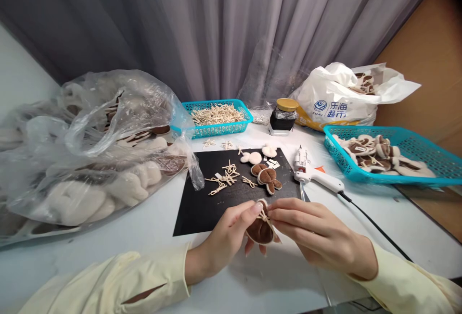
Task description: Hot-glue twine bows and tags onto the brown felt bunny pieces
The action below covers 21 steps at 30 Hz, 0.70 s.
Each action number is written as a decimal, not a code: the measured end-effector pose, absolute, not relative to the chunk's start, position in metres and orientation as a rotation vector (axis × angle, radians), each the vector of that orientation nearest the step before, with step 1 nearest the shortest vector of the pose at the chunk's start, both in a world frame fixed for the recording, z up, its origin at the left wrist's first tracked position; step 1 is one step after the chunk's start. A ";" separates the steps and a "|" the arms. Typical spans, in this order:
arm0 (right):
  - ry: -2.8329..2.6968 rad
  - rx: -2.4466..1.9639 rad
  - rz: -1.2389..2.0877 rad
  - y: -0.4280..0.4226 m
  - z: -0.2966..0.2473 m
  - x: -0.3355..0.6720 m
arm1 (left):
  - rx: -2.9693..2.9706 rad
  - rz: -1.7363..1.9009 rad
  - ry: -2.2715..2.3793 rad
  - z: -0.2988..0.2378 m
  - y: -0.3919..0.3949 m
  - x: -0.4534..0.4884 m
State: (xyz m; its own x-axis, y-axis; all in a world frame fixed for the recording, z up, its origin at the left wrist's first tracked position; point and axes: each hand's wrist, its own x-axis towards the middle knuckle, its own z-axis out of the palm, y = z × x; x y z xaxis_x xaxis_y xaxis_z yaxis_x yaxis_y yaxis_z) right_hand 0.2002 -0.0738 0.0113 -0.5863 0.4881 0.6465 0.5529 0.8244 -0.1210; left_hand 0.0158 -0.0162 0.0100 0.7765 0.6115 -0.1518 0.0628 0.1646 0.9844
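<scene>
Between my two hands is a brown plush piece with a cream fuzzy edge and a thin cream cord bow across its narrow part. My left hand is closed round its left side, thumb on top and fingertips showing beneath. With bent fingers, my right hand pinches at the bow's right side; its thumb is hidden. Just beyond, on a black mat, lie a brown rabbit-shaped plush piece, two white plush pieces, small white labels and a pile of cord bows.
A white glue gun with a black cable lies to the right. Blue baskets hold bows and plush pieces. A jar stands at the back. A clear bag fills the left, a white bag the back right.
</scene>
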 end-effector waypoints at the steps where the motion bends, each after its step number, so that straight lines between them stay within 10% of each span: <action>1: -2.304 -0.757 -0.115 -0.074 0.012 0.200 | 1.369 0.421 0.602 0.010 -0.016 0.015; 21: -2.298 -0.727 -0.059 -0.073 0.011 0.201 | 1.321 0.409 0.539 0.011 -0.015 0.013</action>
